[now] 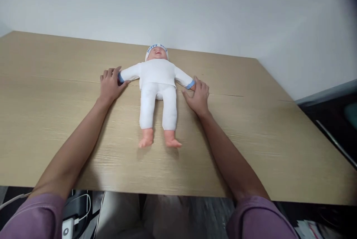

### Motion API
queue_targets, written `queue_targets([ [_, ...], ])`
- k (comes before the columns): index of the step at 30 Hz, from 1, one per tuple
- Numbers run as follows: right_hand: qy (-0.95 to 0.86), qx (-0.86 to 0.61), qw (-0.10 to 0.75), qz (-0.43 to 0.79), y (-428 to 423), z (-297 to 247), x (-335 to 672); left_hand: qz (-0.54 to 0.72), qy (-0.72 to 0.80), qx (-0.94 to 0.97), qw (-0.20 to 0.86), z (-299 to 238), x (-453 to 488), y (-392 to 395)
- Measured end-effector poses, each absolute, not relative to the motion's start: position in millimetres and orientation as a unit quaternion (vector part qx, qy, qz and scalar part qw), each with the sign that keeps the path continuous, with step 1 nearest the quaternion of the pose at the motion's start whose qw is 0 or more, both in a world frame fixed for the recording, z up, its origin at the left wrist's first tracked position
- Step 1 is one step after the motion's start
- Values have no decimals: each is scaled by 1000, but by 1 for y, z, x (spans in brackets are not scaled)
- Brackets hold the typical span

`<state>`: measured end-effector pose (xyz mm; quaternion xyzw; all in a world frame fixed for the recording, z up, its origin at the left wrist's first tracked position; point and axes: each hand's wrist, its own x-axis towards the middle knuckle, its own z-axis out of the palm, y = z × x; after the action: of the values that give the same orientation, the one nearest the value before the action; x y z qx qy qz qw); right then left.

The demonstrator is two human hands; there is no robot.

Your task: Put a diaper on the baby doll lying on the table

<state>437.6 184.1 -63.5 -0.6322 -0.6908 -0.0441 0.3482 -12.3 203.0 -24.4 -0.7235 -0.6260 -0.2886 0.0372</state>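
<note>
Your wood-grain tabletop (251, 138) carries the white-clad doll (157, 73), face up mid-table, head toward the pale wall (178, 12), feet your way. Left hand (110, 86) and right hand (198, 95) sit at its blue cuffs (190, 84), each thumb spread from the fingers; can't tell if either grips. Seams cross the top. Dark furniture (329, 116) stands off the right edge. Below the near edge: white device (67, 228) with cable (88, 202) lower left, papers (309, 229) lower right.
</note>
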Motion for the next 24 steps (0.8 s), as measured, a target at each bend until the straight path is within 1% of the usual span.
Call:
queue_targets([
  [2,-675,-619,400,-39,159,-57,424,-320,-636,-701,44,-27,-9,184],
  [6,-630,-533,564,-25,83,-29,380,-396,-619,-676,52,-17,13,131],
  [9,-624,-462,630,-6,-6,-12,354,-466,-550,-691,41,2,43,65],
  [11,-637,-429,638,-46,-75,-15,352,-509,-499,-701,23,4,62,-2],
  [12,-663,-407,623,-77,-111,-22,356,-525,-473,-707,12,-1,70,-41],
  [14,-739,-328,577,-114,-176,-46,371,-522,-362,-772,-19,-24,79,-123],
  [15,-767,-305,554,-107,-204,-62,380,-513,-280,-811,-34,-41,81,-163],
  [16,-779,-323,530,-88,-228,-81,389,-490,-229,-839,-57,-61,83,-199],
  [17,-765,-390,509,-52,-249,-100,397,-464,-231,-851,-87,-80,85,-230],
  [18,-727,-478,492,-9,-265,-120,404,-433,-280,-845,-142,-99,88,-255],
  [20,-611,-627,477,80,-285,-156,414,-367,-459,-748,-309,-129,97,-284],
  [22,-530,-690,453,191,-293,-182,416,-332,-578,-568,-483,-146,113,-287],
  [24,-484,-699,425,310,-290,-193,410,-326,-591,-413,-611,-152,132,-275],
])
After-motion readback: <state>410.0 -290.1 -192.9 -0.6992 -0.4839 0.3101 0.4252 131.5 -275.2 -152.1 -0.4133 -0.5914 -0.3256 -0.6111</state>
